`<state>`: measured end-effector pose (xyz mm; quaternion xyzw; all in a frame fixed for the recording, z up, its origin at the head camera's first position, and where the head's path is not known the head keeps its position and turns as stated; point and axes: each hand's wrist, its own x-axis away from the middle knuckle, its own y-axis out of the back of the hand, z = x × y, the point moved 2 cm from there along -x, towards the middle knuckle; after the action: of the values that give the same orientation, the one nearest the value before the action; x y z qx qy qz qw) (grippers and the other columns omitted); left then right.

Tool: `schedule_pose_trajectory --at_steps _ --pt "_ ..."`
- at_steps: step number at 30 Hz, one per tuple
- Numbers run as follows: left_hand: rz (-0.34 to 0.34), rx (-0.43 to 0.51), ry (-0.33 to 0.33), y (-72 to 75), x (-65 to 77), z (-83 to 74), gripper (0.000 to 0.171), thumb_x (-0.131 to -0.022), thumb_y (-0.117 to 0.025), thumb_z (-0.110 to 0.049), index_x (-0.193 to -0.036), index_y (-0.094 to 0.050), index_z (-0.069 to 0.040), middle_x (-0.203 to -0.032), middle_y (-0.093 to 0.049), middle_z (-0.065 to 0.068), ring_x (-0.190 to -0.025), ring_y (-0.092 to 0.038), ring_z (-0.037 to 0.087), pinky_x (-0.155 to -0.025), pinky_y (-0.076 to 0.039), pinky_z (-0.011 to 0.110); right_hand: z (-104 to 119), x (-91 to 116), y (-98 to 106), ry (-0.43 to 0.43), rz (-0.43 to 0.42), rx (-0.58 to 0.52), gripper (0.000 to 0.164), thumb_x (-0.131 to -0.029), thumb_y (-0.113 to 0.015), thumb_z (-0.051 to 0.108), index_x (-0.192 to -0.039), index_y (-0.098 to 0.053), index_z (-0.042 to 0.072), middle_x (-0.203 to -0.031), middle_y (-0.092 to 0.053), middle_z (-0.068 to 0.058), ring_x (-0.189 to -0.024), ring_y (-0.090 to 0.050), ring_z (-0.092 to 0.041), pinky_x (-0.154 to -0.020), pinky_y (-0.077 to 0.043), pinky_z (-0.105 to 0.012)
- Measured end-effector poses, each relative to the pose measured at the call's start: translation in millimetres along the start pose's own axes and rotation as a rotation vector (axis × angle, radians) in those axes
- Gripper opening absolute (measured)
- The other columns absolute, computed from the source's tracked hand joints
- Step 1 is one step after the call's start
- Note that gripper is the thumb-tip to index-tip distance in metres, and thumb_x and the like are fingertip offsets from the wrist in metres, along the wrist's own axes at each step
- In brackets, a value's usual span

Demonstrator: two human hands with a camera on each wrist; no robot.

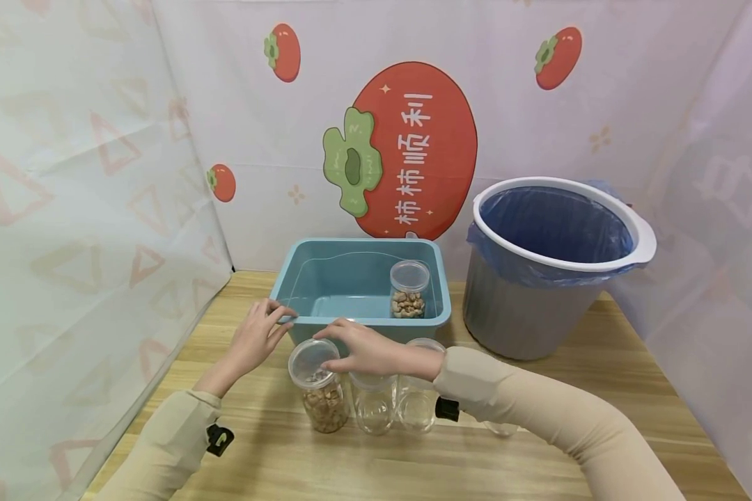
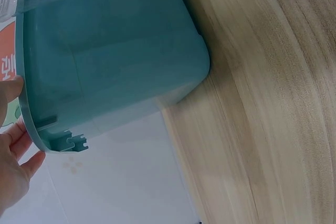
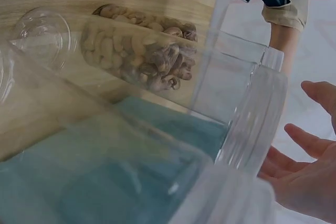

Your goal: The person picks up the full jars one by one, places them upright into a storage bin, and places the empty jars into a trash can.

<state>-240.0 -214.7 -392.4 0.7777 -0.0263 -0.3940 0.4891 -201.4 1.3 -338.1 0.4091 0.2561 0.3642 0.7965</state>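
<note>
My left hand point(image 1: 255, 334) rests its fingertips at the front left corner of the blue basin point(image 1: 357, 321); in the left wrist view its fingers point(image 2: 32, 164) touch the rim. Just in front of the basin stands a clear lidded jar point(image 1: 327, 407) of shelled nuts that look like cashews. My right hand point(image 1: 366, 348) reaches over this jar with thumb and fingers spread beside its lid point(image 1: 307, 362). The right wrist view has those fingers point(image 3: 304, 140) apart and loose near the clear lids, and the nuts point(image 3: 142, 45) inside the jar. Another lidded jar of nuts point(image 1: 409, 296) stands in the basin's right side.
Two clear jars point(image 1: 374, 410) without visible contents stand right of the nut jar, partly under my right arm. The base of another clear jar point(image 1: 501, 428) peeks out below the sleeve. A grey bin point(image 1: 514, 313) with a blue liner stands at the back right.
</note>
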Motion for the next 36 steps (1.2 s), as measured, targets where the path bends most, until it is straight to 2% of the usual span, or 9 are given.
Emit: schedule_pose_trajectory --at_steps 11,16,22,36 --pt "0.001 -0.004 -0.001 -0.6 0.5 1.0 0.017 -0.077 -0.066 -0.008 -0.092 -0.061 -0.013 -0.090 -0.048 0.008 -0.079 -0.043 0.022 -0.064 -0.036 0.035 4.5 -9.2 -13.8 -0.064 0.068 0.014 0.060 -0.080 -0.063 0.035 -0.130 -0.041 0.009 -0.127 -0.042 -0.009 -0.110 -0.046 -0.018 -0.083 -0.042 -0.025" --pt "0.002 -0.002 0.001 -0.7 0.6 1.0 0.017 -0.078 -0.066 -0.008 -0.093 -0.061 -0.013 -0.090 -0.048 0.009 -0.079 -0.044 0.023 -0.064 -0.036 0.035 4.1 -13.7 -17.9 -0.082 0.089 0.009 0.064 -0.078 -0.065 0.034 -0.131 -0.041 0.009 -0.127 -0.042 -0.010 -0.104 -0.048 -0.016 -0.077 -0.042 -0.022" --pt "0.002 -0.010 -0.002 -0.3 1.0 0.6 0.017 -0.077 -0.066 -0.008 -0.092 -0.060 -0.013 -0.091 -0.048 0.009 -0.080 -0.044 0.024 -0.064 -0.036 0.036 6.5 -18.3 -22.2 -0.086 0.095 0.051 0.067 -0.075 -0.070 0.031 -0.130 -0.042 0.007 -0.124 -0.044 -0.011 -0.098 -0.049 -0.014 -0.072 -0.041 -0.016" --pt "0.004 -0.011 -0.004 -0.2 0.7 0.3 0.016 -0.078 -0.066 -0.008 -0.092 -0.061 -0.013 -0.091 -0.047 0.009 -0.080 -0.043 0.024 -0.064 -0.036 0.035 7.1 -18.5 -25.9 -0.084 0.007 0.083 0.066 -0.067 -0.074 0.028 -0.126 -0.049 0.010 -0.115 -0.047 -0.007 -0.091 -0.050 -0.012 -0.069 -0.041 -0.015"
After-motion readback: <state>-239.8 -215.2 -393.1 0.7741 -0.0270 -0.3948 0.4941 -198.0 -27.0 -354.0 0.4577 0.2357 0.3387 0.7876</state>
